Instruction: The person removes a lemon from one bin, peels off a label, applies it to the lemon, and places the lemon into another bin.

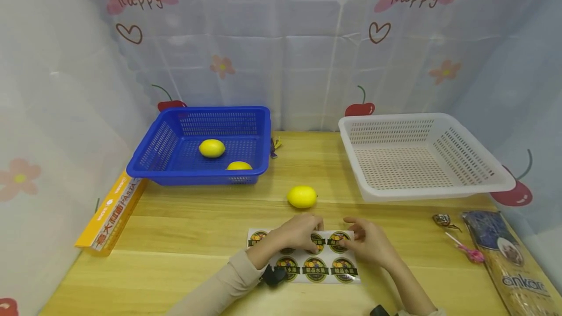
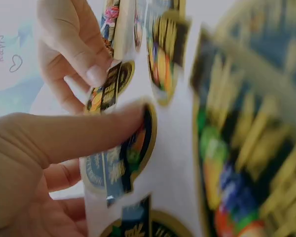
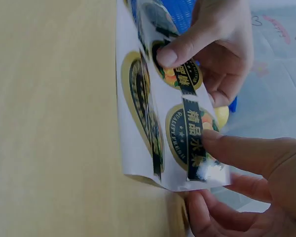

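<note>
A white sheet [image 1: 329, 259] of round stickers with black banners and fruit pictures lies above the table's near middle. My left hand [image 1: 298, 233] pinches its far edge, thumb on top and fingers beneath. At the far right corner my right hand [image 1: 371, 245] grips it the same way, thumb pressed on a round sticker [image 3: 180, 136]. The sheet's far edge is lifted and bent in the right wrist view. Just beyond the hands sits a yellow lemon [image 1: 302, 197].
A blue basket [image 1: 197, 174] at back left holds two lemons [image 1: 212, 148]. A white basket [image 1: 439, 192] stands at back right. An orange pasta box [image 1: 111, 213] lies left; a lollipop [image 1: 474, 255], a small wrapped candy [image 1: 441, 220] and an "ankara" packet [image 1: 522, 267] lie right.
</note>
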Demonstrator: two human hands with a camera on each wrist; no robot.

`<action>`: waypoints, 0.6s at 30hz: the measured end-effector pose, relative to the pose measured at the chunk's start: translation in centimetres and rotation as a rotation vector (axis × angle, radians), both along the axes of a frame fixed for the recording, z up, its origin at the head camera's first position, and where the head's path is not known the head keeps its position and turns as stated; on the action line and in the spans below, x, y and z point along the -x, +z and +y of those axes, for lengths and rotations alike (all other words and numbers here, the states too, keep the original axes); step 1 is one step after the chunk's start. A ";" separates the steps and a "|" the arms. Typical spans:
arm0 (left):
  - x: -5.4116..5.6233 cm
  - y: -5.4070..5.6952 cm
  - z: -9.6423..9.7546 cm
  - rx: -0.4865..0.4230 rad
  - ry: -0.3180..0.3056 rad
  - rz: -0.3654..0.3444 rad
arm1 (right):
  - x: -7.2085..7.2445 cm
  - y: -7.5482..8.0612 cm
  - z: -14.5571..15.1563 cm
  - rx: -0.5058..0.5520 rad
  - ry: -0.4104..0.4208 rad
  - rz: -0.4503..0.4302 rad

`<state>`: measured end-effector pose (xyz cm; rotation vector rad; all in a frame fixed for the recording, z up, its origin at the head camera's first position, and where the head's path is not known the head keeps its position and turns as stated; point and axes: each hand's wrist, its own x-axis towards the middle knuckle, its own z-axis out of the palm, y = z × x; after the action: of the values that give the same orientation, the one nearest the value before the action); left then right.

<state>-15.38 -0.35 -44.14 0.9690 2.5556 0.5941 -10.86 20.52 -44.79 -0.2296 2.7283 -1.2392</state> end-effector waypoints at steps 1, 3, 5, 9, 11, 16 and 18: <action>0.1 -0.1 -0.2 -0.025 0.003 -0.010 | 0.0 0.0 0.1 0.052 0.014 -0.010; 0.1 -0.1 -0.7 -0.086 0.002 -0.028 | 0.1 0.0 0.3 0.167 0.039 -0.023; 0.2 0.1 -1.3 -0.163 -0.004 -0.057 | 0.1 0.2 0.3 0.273 0.069 -0.011; 0.4 1.3 -2.3 -0.295 0.003 -0.121 | 0.1 0.5 -0.4 0.374 0.119 0.157; 0.5 2.0 -2.6 -0.350 0.007 -0.146 | 0.1 0.7 -1.1 0.389 0.122 0.259; 0.6 3.6 -3.2 -0.422 -0.003 -0.168 | 0.1 1.5 -2.5 0.412 0.155 0.376; 0.6 4.0 -3.4 -0.428 -0.005 -0.167 | 0.1 1.7 -3.0 0.404 0.166 0.377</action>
<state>-15.96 -3.75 -40.17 1.0047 2.3218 1.2005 -11.00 17.51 -43.08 -0.7883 2.6351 -1.8441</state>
